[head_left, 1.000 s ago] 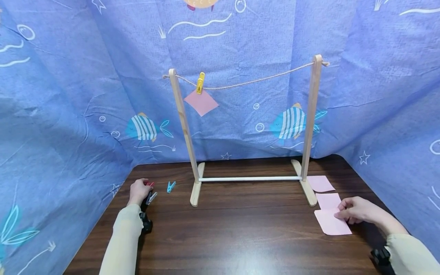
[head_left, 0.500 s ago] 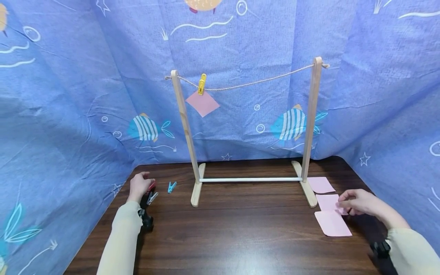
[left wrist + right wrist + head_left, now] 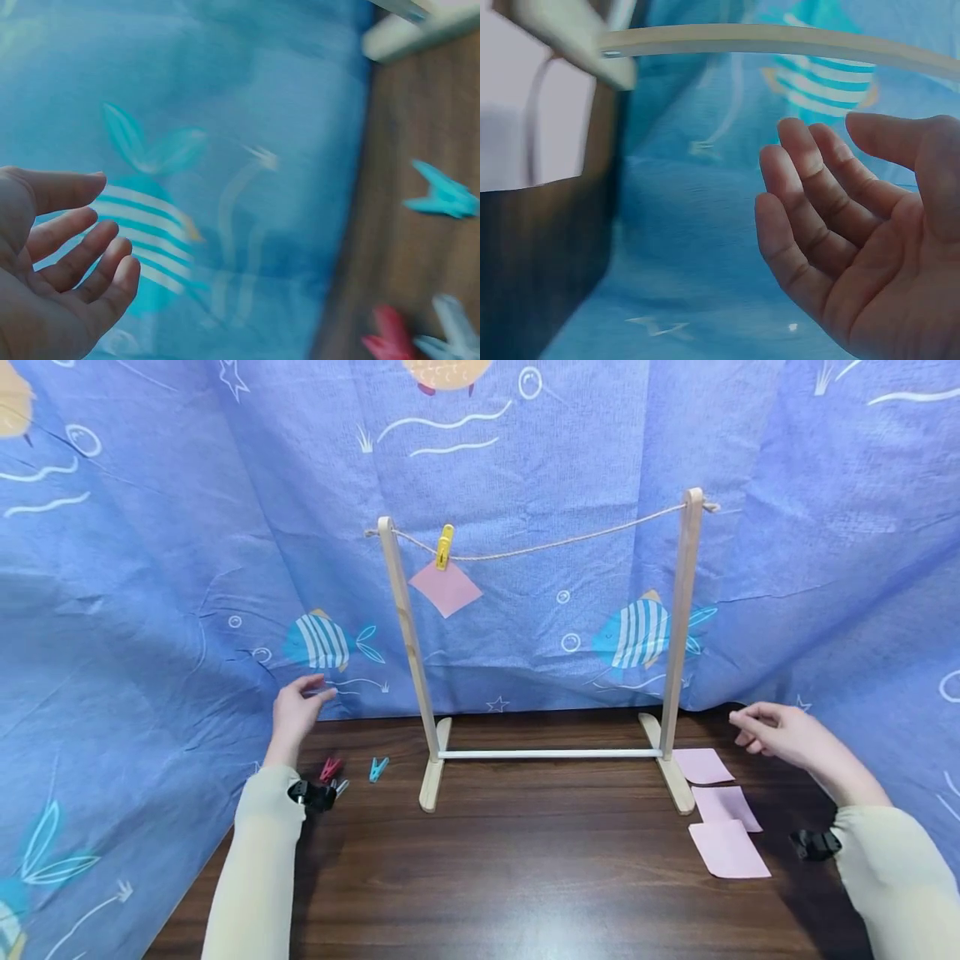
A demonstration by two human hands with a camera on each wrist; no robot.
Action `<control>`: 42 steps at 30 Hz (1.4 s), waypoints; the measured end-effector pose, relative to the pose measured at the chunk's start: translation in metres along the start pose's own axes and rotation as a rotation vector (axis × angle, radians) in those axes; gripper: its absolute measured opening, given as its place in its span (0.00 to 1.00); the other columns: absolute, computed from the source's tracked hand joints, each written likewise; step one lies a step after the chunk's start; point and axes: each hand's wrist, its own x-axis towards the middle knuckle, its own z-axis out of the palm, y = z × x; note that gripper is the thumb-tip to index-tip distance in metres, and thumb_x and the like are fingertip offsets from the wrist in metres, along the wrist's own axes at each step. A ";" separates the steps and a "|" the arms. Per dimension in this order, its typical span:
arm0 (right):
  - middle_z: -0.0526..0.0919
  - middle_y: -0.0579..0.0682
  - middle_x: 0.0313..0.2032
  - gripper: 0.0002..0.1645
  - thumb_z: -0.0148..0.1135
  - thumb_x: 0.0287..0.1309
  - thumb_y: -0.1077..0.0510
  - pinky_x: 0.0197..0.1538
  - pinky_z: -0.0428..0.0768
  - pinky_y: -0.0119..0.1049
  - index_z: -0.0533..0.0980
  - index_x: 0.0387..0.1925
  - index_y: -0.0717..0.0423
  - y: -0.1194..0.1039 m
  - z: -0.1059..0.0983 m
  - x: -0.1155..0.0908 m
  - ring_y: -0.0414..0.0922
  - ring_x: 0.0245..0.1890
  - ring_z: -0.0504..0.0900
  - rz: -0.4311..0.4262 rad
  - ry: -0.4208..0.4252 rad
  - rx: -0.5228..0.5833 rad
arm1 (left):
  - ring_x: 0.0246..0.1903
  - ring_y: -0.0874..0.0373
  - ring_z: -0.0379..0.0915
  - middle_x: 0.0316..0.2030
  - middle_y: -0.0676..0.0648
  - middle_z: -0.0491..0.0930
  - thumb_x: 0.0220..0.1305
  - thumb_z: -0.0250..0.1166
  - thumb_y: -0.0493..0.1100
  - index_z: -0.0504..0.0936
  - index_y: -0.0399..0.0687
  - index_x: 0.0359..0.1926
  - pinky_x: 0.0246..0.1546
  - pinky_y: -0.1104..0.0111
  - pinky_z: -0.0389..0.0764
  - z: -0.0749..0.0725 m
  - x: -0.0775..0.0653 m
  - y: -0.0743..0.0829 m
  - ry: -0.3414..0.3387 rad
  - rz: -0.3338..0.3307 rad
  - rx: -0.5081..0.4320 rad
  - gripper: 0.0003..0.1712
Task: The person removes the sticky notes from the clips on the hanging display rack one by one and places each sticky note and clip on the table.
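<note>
My left hand (image 3: pixel 296 714) is raised above the table's left side, fingers loosely bent and palm bare in the left wrist view. Below it lie a red clothespin (image 3: pixel 330 768), a blue clothespin (image 3: pixel 378 769) and a grey clothespin (image 3: pixel 452 330), the last mostly behind the wrist in the head view. My right hand (image 3: pixel 776 739) hovers above the right side with relaxed fingers and nothing in them. Beneath and left of it lie pink paper squares: a far one (image 3: pixel 703 766), a middle one (image 3: pixel 726 808) and a near one (image 3: pixel 729 849) overlapping the middle one.
A wooden stand (image 3: pixel 684 635) with a rope (image 3: pixel 570 540) strung between its posts stands at the back. A yellow clothespin (image 3: pixel 445 547) holds a pink paper square (image 3: pixel 447 589) on the rope near the left post. A blue patterned cloth (image 3: pixel 517 635) hangs behind.
Both hands have risen off the table, the left from the red clothespin, the right from the pink papers. The clothespins and papers stay on the table; the head view has shifted slightly.
</note>
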 end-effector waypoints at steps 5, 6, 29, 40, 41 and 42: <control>0.88 0.54 0.35 0.30 0.50 0.77 0.46 0.34 0.80 0.28 0.73 0.57 0.72 -0.029 -0.019 0.011 0.32 0.28 0.81 -0.045 0.074 -0.024 | 0.60 0.44 0.74 0.62 0.39 0.78 0.69 0.67 0.47 0.74 0.41 0.68 0.54 0.62 0.76 -0.021 0.001 0.034 0.055 0.064 -0.092 0.30; 0.88 0.53 0.35 0.29 0.50 0.77 0.46 0.34 0.79 0.26 0.73 0.57 0.70 -0.034 -0.023 0.013 0.31 0.28 0.81 -0.050 0.087 -0.029 | 0.60 0.45 0.73 0.62 0.39 0.77 0.69 0.66 0.48 0.74 0.42 0.69 0.53 0.64 0.75 -0.024 0.000 0.040 0.056 0.074 -0.107 0.31; 0.87 0.56 0.43 0.28 0.52 0.74 0.40 0.43 0.81 0.34 0.79 0.57 0.57 -0.164 0.020 0.080 0.46 0.41 0.85 -0.259 0.127 0.034 | 0.50 0.58 0.74 0.60 0.36 0.77 0.68 0.67 0.42 0.74 0.39 0.68 0.46 0.75 0.75 -0.022 -0.040 0.102 -0.045 0.238 -0.321 0.29; 0.86 0.59 0.48 0.22 0.58 0.73 0.47 0.53 0.82 0.44 0.79 0.56 0.59 -0.233 0.056 0.119 0.52 0.49 0.84 -0.350 0.155 0.306 | 0.49 0.61 0.75 0.60 0.39 0.79 0.68 0.68 0.43 0.76 0.42 0.67 0.52 0.68 0.75 -0.027 -0.053 0.127 -0.054 0.325 -0.317 0.28; 0.86 0.58 0.48 0.22 0.59 0.72 0.48 0.52 0.82 0.43 0.79 0.56 0.59 -0.239 0.059 0.121 0.51 0.49 0.84 -0.354 0.151 0.331 | 0.49 0.60 0.75 0.59 0.40 0.79 0.69 0.68 0.43 0.76 0.43 0.67 0.52 0.68 0.75 -0.026 -0.051 0.126 -0.058 0.332 -0.319 0.28; 0.86 0.58 0.49 0.21 0.60 0.72 0.49 0.52 0.82 0.43 0.79 0.56 0.59 -0.244 0.063 0.122 0.51 0.49 0.84 -0.359 0.146 0.351 | 0.50 0.60 0.75 0.59 0.40 0.79 0.68 0.68 0.44 0.76 0.44 0.67 0.52 0.67 0.76 -0.025 -0.050 0.126 -0.058 0.340 -0.324 0.28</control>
